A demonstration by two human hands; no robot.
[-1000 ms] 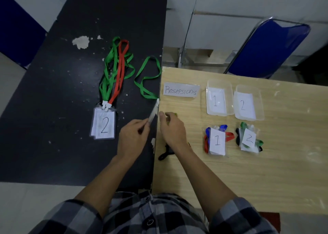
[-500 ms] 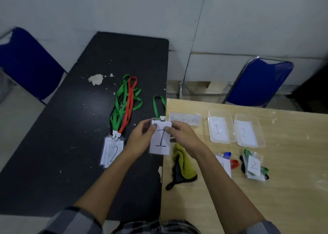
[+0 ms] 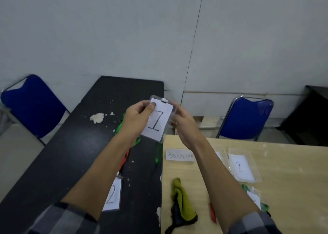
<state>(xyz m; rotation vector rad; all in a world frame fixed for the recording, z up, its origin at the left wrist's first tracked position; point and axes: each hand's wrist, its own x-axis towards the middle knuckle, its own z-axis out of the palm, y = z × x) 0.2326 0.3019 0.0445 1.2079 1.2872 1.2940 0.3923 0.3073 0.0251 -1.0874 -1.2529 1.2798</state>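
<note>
The badge (image 3: pixel 157 121) marked 1 has come up off the worktop (image 3: pixel 292 171), left hand (image 3: pixel 136 120) pinching its 9 o'clock edge, right hand (image 3: pixel 184 125) gripping 3 o'clock, likely being read before sorting.

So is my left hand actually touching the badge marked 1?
Touching. The head view shows the left hand pinching the badge, thumb pressed on its top corner.

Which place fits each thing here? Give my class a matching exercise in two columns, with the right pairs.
Things:
1 badge marked 1
2 badge marked 2
3 green cloth

Places:
A lying on the black table
B lying on the wooden table
C held up by the left hand and right hand

Pairs: 1-C, 2-A, 3-B.
</note>
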